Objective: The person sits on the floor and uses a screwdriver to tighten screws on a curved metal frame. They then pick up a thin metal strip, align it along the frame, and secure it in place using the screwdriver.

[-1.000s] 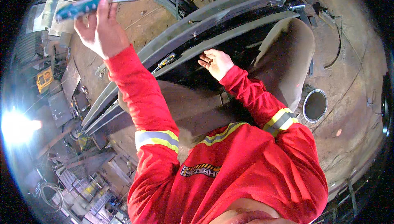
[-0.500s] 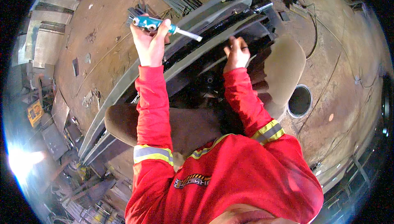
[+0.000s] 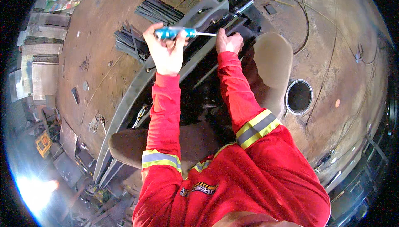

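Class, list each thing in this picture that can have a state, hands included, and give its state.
Left hand: closed around the teal-handled screwdriver
Teal-handled screwdriver: held, tip toward the right hand
Right hand: fingers bent, beside the screwdriver tip; grip unclear
Yellow-and-black-handled tool: lying unheld
Dark thin bars: lying in two piles
Round-rimmed container: open, dark inside
Bright light: lit

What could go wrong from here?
1. Slip: the screwdriver in the left hand points at the right hand, its tip close to bare fingers. A slip could jab them.
2. Scrape: both hands are bare and close to the long metal bars, so knuckles might catch an edge.
3. Knock: another tool lies among the bars beside the left sleeve, which could bump it.
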Motion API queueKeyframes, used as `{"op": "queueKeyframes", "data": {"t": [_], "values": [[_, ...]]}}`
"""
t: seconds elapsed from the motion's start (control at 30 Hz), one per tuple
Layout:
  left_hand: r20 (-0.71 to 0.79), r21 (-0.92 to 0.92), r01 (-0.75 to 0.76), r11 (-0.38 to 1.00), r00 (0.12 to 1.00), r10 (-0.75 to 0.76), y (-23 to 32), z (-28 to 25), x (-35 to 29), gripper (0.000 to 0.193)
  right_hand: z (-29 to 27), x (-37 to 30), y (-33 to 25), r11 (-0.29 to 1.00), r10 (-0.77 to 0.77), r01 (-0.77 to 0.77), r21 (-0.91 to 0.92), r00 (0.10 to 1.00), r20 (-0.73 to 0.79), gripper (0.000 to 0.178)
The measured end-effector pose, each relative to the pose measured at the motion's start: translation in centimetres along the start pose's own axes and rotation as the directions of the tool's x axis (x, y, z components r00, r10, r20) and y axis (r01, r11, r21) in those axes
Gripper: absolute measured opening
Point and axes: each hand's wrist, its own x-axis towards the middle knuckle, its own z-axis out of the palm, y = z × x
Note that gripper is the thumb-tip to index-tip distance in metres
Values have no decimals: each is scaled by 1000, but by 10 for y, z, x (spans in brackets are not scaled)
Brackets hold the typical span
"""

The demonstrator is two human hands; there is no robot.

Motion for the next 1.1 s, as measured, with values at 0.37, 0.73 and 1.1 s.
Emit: {"op": "queueKeyframes", "data": {"t": [0.37,0.73,1.1], "values": [[-213,-220,-58,974,977,10,4,-39,-10,50,13,9,0,992,-22,37,121,992,-124,32],[-390,-104,-108,989,919,59,0,-64,-7,50,17,62,-20,926,224,-217,-310,974,-14,56],[-358,-287,-49,957,932,-60,3,-41,5,51,-25,348,78,179,-186,589,-788,807,561,39]]}}
